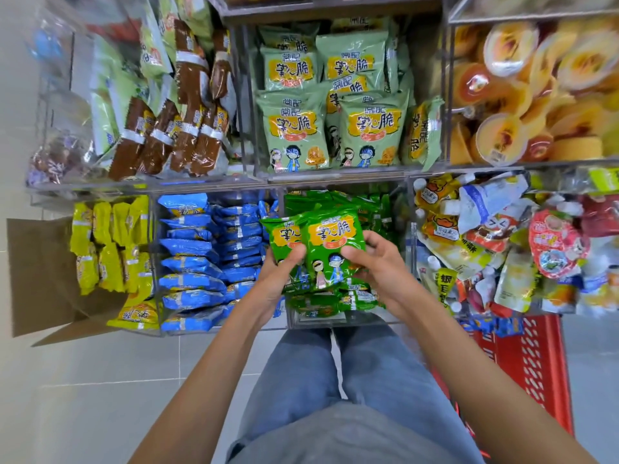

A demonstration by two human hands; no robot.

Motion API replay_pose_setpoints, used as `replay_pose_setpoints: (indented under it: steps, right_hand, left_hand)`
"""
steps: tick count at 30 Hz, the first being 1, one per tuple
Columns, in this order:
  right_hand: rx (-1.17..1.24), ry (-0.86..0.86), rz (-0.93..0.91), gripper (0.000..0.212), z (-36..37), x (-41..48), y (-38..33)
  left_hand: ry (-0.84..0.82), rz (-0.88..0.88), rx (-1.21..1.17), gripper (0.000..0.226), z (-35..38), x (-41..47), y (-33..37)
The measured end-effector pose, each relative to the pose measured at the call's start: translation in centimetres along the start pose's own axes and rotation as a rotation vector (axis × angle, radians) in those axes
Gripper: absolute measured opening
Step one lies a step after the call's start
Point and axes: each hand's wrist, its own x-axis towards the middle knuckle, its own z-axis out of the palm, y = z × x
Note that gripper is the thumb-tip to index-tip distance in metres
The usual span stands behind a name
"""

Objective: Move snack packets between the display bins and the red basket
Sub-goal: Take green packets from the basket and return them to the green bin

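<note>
Two bright green snack packets are held side by side over the clear display bin of the same green packets, lower row, centre. My left hand grips the left packet from below, thumb on its front. My right hand grips the right packet's lower right edge, fingers curled round it. The red basket stands on the floor at the lower right, partly under the shelf, with a few blue packets at its top edge.
Neighbouring lower bins hold blue packets, yellow packets and mixed pouches. Upper bins hold pale green packets, brown bars and orange cups. A cardboard box stands at the left. My legs are below on the tiled floor.
</note>
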Motion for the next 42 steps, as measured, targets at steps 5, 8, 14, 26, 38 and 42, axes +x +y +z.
replay_pose_setpoints:
  steps: [5,8,14,26,38,42]
  right_hand:
    - [0.226,0.062,0.042,0.027,-2.2,0.9,0.1]
    - [0.276,0.127,0.008,0.030,-3.6,2.4,0.5]
    - [-0.017,0.419,0.027,0.047,-3.7,7.4,3.1]
    - [-0.434,0.766,-0.083,0.039,-3.8,14.1,4.2]
    - [-0.794,0.603,-0.058,0.050,-3.7,13.5,5.3]
    - [-0.725,0.588,-0.067,0.056,-3.8,12.9,5.2]
  left_hand:
    - [0.088,-0.007,-0.065,0.061,-1.2,1.0,-1.3]
    - [0.135,-0.020,-0.127,0.053,-1.9,1.6,-1.7]
    - [0.117,-0.031,-0.119,0.065,-2.9,1.9,-2.0]
    - [0.129,-0.051,-0.122,0.110,-3.4,2.3,-2.7]
    - [0.121,-0.051,-0.104,0.092,-3.0,1.7,-3.2]
    - [0.137,-0.065,-0.112,0.089,-2.9,1.5,-3.4]
